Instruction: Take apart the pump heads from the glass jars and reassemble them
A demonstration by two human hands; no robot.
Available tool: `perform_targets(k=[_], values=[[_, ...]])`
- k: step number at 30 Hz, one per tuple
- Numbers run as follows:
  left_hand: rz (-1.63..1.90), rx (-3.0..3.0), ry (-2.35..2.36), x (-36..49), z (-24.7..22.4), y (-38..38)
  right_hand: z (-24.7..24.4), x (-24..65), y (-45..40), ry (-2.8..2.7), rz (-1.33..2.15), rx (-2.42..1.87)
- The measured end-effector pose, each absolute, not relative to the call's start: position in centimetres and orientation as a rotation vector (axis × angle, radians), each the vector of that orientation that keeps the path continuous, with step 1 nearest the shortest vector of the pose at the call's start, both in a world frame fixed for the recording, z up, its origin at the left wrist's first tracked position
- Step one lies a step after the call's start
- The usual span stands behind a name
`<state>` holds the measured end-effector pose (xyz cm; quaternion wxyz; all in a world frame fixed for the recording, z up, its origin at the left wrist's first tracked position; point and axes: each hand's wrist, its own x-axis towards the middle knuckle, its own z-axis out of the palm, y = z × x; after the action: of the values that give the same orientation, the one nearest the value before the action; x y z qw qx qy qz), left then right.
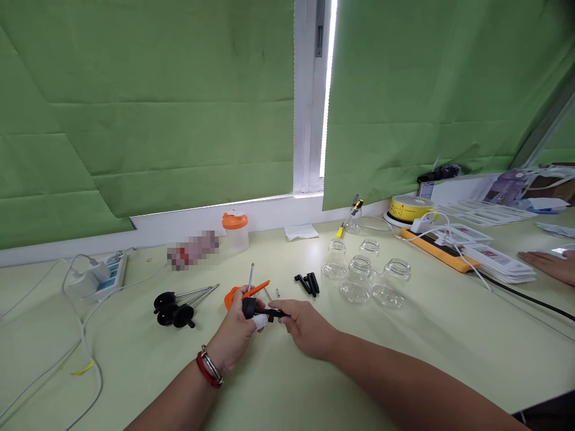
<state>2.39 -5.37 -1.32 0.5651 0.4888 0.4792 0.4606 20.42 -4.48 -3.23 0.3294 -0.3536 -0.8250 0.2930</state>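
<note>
At lower centre of the frame, the left hand [238, 323] curls around a black part [248, 308]; the right hand [309, 326] pinches a dark bar [271, 312] (best held straight, left grip firm).

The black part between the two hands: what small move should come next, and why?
Perhaps a gentle turn with the right hand, since it pinches the narrow end of the black part while the left hand grips the thicker end.
</note>
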Motion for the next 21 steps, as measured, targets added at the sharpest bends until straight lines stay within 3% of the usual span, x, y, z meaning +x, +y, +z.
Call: perform_targets(k=[5,9,14,21], values=[[1.262,1.076,1.103,2.2,-1.1,-5.8,-3.9,19.9,-4.9,-2.184,0.790,-0.805],[1.416,1.199,1.031,2.4,-1.3,-6.2,-4.4,19.3,-4.9,-1.937,1.154,-0.766],[1.387,1.635,1.041,3.2,-1.3,-6.9,-4.8,18.7,-4.6,-1.537,1.650,-0.592],[1.179,2.163,1.296,2.6,-1.1,-6.9,-4.2,18.6,-4.6,-1.212,1.934,-0.448]])
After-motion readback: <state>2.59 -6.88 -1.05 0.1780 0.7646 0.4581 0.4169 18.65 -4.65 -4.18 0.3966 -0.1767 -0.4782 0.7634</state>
